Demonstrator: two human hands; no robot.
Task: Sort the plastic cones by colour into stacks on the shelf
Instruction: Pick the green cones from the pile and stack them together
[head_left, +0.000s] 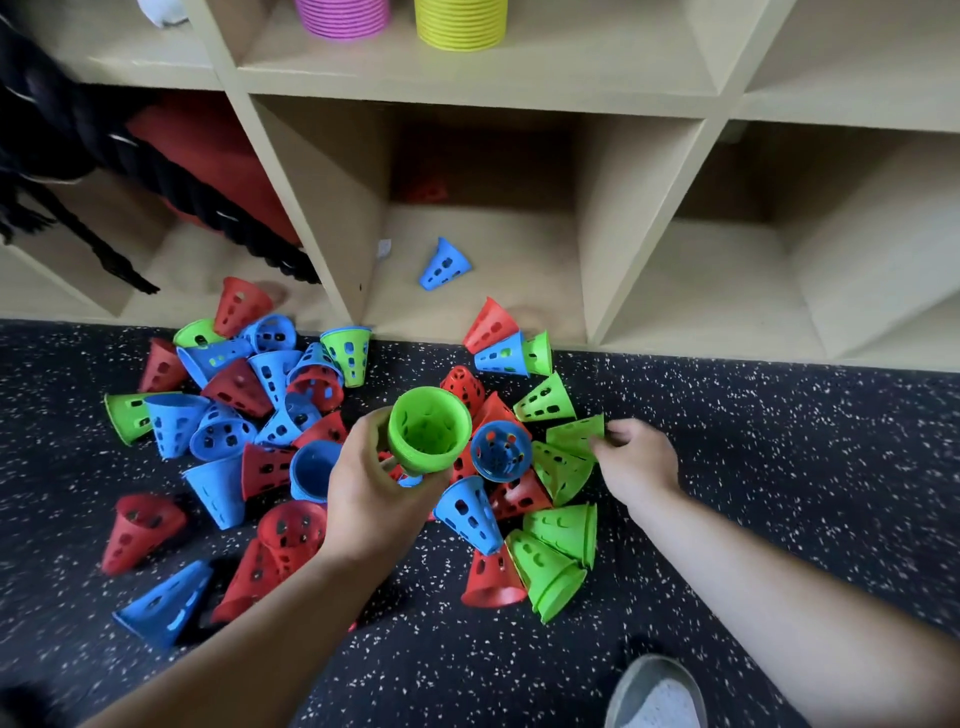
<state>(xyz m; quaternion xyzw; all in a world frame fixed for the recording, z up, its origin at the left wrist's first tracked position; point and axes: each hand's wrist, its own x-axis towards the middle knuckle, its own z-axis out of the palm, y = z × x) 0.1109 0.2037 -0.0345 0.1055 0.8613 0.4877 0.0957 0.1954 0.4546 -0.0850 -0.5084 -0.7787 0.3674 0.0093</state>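
Near a grey shoe (654, 693), perforated red, blue and green cones (239, 387) lie scattered on the speckled floor (779, 441); the left hand (363, 499) grips a green stack (428, 434), mouth up, and the right hand (636, 457) pinches one green cone (576, 434).

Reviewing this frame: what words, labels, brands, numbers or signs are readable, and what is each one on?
No text is readable.
A small pale sticker on the shelf divider is too blurred to read.
The green stack in the left hand, the green cone in the right hand, and the shoe show no lettering.
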